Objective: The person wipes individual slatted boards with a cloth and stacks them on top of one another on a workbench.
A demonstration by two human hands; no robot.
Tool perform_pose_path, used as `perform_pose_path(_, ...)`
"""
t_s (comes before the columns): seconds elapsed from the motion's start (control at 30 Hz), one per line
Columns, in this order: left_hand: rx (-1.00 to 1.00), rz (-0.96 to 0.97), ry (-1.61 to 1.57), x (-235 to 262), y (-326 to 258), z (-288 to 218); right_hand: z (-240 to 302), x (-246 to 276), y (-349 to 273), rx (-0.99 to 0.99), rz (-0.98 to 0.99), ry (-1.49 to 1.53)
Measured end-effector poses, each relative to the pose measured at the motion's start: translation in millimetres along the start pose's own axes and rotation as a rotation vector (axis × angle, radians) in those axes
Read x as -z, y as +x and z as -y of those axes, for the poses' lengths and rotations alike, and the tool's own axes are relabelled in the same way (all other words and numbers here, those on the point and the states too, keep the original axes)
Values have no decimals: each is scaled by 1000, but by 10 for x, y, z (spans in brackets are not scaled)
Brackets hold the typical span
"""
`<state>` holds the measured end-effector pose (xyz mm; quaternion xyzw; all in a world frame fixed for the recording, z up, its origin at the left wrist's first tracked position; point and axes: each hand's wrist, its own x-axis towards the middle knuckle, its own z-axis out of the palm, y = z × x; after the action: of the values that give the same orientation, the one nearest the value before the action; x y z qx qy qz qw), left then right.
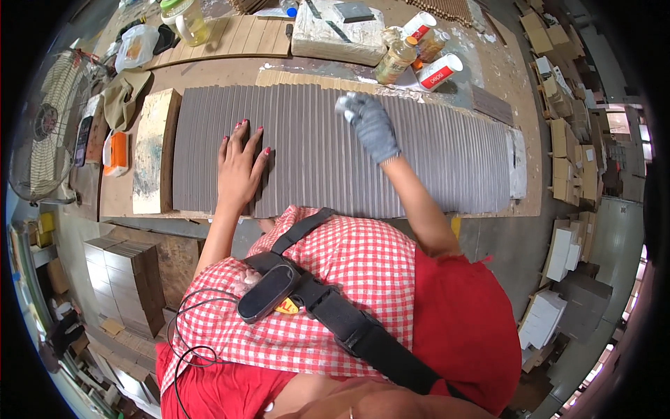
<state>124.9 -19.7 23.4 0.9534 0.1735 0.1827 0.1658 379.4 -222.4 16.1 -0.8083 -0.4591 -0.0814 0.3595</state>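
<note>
A long row of narrow grey strips (307, 157) lies packed side by side across the workbench in front of me. My left hand (239, 169) is bare and rests flat on the left part of the row, its fingers spread. Over the row's middle, toward the far edge, is my right hand (375, 131) in a grey glove. Its fingers are curled together, with something whitish at their tips; whether this is a held wad or stained glove fingers is unclear. A thick wooden block (155, 153) stands against the row's left end, and a pale block (516, 164) sits at the right end.
Behind the row are a white, stained block (335, 35), an oily-looking bottle (396, 61), red-and-white canisters (440, 72) and a green-lidded jug (187, 24). At the left stand a fan (47, 122) and an orange-and-white container (116, 153). Stacked boxes (562, 157) line the floor at right.
</note>
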Motion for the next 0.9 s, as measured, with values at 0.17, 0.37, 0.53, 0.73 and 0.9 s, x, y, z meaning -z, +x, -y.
perform_pose_path(0.17, -8, -7, -23, 39, -6, 3, -220, 3, 615, 7, 73, 3)
perform_pose_path(0.37, 15, -22, -33, 57, -26, -8, -65, 136, 383, -90, 89, -24)
perform_pose_path(0.53, -15, -13, -26, 32, 14, 14, 235, 272, -74, 17, 60, -99)
perform_pose_path(0.73, -15, -9, 3, -27, 50, 31, 512, 336, -1042, -605, 172, 779)
perform_pose_path(0.9, -44, -8, 10, -75, 106, 40, 1174, 733, -1541, -515, 295, 360)
